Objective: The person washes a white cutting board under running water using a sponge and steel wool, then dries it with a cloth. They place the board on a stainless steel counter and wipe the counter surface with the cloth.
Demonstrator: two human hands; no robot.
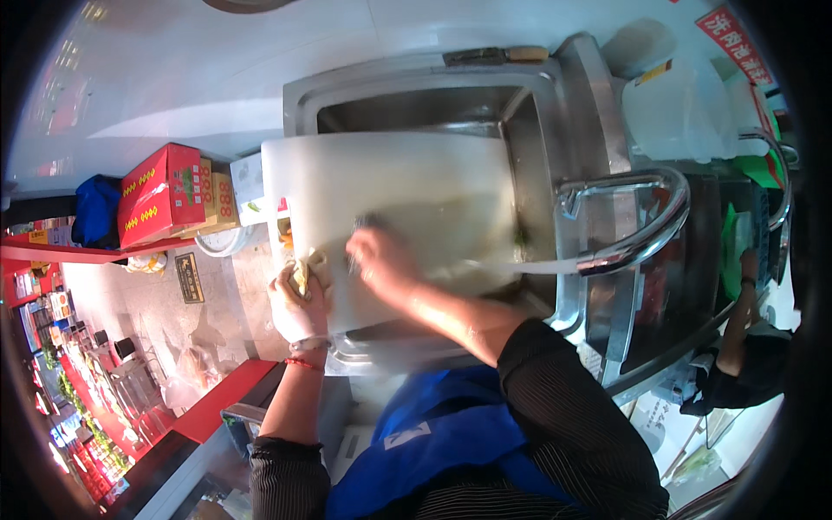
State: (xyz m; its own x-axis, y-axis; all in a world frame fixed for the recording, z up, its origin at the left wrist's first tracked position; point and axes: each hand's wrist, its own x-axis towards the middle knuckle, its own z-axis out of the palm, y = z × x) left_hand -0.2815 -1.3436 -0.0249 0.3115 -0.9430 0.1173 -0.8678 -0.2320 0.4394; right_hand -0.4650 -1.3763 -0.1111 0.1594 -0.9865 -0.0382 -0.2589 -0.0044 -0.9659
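A large white cutting board lies across a stainless steel sink, its left part beyond the sink's edge. My left hand grips a pale yellowish cloth against the board's near left edge. Over the middle of the board, my right hand is blurred, with its fingers around a small dark scrubber pressed to the surface. The scrubber's exact kind is unclear. From a chrome faucet on the right, a stream of water runs onto the board's right part.
A brush or scraper with a wooden handle rests on the sink's back rim. Red and brown cartons stand at left. A translucent plastic container is at right, near a second faucet. Another person's arm reaches toward a green item.
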